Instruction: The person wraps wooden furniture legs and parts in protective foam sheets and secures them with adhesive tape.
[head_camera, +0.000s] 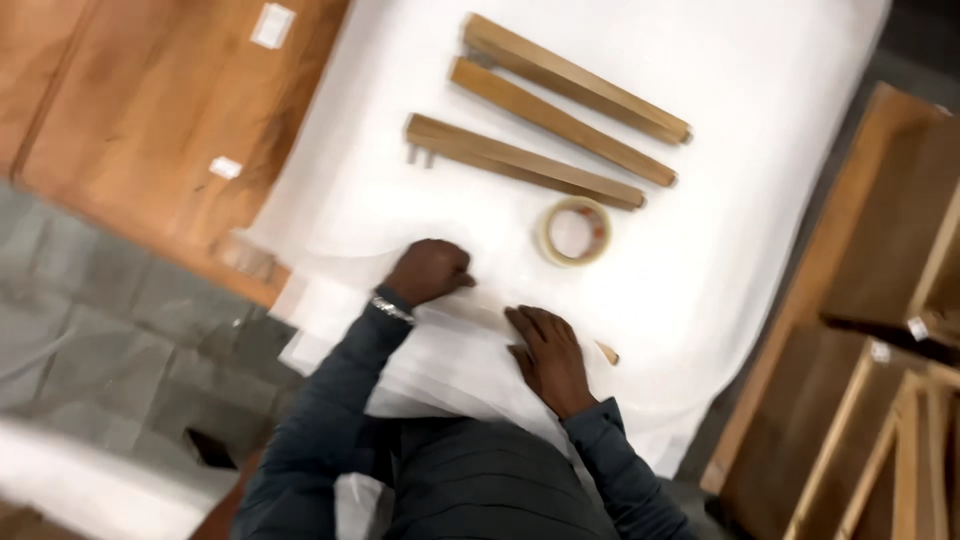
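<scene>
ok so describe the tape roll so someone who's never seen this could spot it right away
Start at the big white sheet that covers the work surface, where three long wooden legs lie side by side. Just below the nearest leg, beyond the right hand, lies the roll of tape, flat on the sheet. It is the only round thing there: a pale ring with an open centre.

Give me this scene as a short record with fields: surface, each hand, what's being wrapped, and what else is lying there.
surface: white foam sheet spread over wooden panels
left hand: closed, pressing on folded white wrapping
right hand: flat on the same wrapping
wrapped item: mostly covered; a wooden tip shows beside the right hand
loose pieces: three wooden legs lying side by side
tape: tape roll lying flat, apart from both hands
</scene>
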